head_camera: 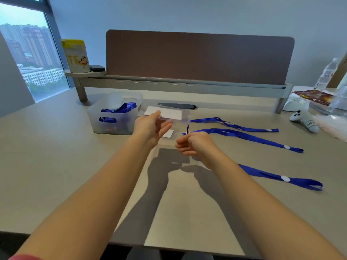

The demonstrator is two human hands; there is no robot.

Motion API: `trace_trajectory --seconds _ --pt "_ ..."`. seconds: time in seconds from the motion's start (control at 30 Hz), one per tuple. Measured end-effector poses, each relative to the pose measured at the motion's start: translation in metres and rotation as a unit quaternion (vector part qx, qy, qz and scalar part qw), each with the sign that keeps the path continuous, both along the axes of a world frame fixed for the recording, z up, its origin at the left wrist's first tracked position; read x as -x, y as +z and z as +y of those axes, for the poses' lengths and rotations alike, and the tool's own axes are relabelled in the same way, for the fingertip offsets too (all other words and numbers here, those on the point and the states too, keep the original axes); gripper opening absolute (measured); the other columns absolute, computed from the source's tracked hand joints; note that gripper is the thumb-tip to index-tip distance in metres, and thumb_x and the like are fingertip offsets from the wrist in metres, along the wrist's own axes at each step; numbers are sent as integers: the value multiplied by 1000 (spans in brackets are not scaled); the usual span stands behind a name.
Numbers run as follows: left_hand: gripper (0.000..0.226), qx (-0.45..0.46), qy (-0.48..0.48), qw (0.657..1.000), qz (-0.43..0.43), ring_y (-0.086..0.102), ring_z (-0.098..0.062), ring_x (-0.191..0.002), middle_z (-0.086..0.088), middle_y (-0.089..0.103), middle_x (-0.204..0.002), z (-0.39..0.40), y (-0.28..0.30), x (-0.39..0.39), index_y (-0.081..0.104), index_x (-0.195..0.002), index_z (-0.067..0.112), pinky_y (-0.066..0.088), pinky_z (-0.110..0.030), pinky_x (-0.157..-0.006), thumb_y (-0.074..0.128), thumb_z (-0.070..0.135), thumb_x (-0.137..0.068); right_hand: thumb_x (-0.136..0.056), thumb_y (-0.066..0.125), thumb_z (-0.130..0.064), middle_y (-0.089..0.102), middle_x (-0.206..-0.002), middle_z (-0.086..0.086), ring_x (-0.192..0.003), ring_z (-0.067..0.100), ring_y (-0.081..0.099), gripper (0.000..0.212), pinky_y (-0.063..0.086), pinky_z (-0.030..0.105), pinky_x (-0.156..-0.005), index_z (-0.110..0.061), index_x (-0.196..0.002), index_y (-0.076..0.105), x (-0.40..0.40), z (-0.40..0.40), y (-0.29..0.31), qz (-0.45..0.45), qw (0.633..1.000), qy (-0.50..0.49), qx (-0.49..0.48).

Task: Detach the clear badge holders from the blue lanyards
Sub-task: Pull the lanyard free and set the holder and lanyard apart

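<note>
Separating badge holder (167, 115) from lanyard (244, 136): best keep holder level, draw clip end straight away, no twist. Left hand (150, 128) pinches holder's near edge, lifted above bench (56, 166). Right hand (193, 145) curled shut on lanyard's clip end, just below-right of holder; strap trails right across bench.

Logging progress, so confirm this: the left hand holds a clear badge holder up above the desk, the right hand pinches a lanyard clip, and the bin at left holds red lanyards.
Wrong on colour. The head view shows blue lanyards in the bin, not red. The rest stands: left hand holds the badge holder, right hand pinches the clip.
</note>
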State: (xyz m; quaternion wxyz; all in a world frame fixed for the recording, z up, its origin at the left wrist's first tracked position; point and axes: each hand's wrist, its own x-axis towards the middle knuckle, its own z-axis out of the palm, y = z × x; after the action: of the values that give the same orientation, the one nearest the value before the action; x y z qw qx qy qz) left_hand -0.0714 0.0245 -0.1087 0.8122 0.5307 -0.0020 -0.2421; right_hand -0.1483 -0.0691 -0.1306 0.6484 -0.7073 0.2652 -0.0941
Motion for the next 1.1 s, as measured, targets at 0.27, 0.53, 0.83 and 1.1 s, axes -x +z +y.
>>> trace_trajectory --seconds 0.27,0.53,0.83,1.1 --pt "18 15 -10 1000 6 65 -18 -68 -11 64 -80 9 2 12 55 -101 3 56 -20 -48 49 17 -91 -84 22 8 36 -145 8 -129 28 37 68 30 39 -96 -27 -143 30 -2 13 -17 -176 935 17 -306" --pt "17 -24 -22 999 1 65 -17 -67 -10 63 -80 -25 -10 22 50 -104 6 56 -19 -48 47 17 -92 -94 39 -17 50 -118 11 -105 20 54 16 39 35 -99 -8 -87 51 26 -67 4 -254 887 -211 -324" --pt "25 1 -93 996 -12 63 -17 -65 -9 62 -78 -107 2 63 49 -113 1 55 -18 -45 47 14 -92 -92 45 -4 61 -82 4 -84 18 59 20 49 32 -92 -10 -74 51 97 -164 53 -271 864 -400 -140" --pt "26 11 -72 997 -4 62 -16 -64 -8 62 -77 -101 -8 60 49 -114 2 54 -17 -44 46 16 -93 -90 49 2 58 -78 -2 -82 15 62 27 54 27 -77 -3 -115 53 92 -159 56 -279 869 -399 -90"
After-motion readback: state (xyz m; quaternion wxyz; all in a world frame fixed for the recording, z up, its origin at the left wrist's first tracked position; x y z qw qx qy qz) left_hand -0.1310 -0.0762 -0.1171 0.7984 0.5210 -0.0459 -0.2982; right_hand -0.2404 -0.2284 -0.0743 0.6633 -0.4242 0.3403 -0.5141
